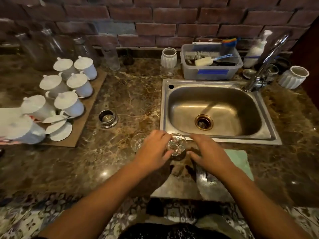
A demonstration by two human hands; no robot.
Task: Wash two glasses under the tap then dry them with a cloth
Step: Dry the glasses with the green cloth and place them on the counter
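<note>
Looks like the very start: no washing done yet, judging by the layout. Gripping small clear glass (176, 144) with left hand (153, 150), fingers curled round its left wall. Keeping it upright on the counter (131, 100), just off the front-left corner of the steel sink (215, 81), not over the basin. Reaching in with right hand (207, 155) from the other side, fingers fairly straight and spread, holding nothing; cannot tell whether touching the glass or just beside it. Leaving second glass (137, 141) alone immediately left of the first, upright on the counter, partly hidden behind the left hand. Seeing no stream from the tap (269, 60) at the sink's back-right corner; reads as a dry or near-dry basin, hard to confirm through glare. Also seeing green cloth (240, 161) flat on the counter right of the hands, partly under the right forearm, not picked up. Remaining, by estimate: carry first glass over the basin, open tap, rinse, repeat for the second, then dry both with the cloth. Roughly zero of four steps done. Worth watching for slip once wet, and for knocking the second glass while lifting the first, given how close together.
</note>
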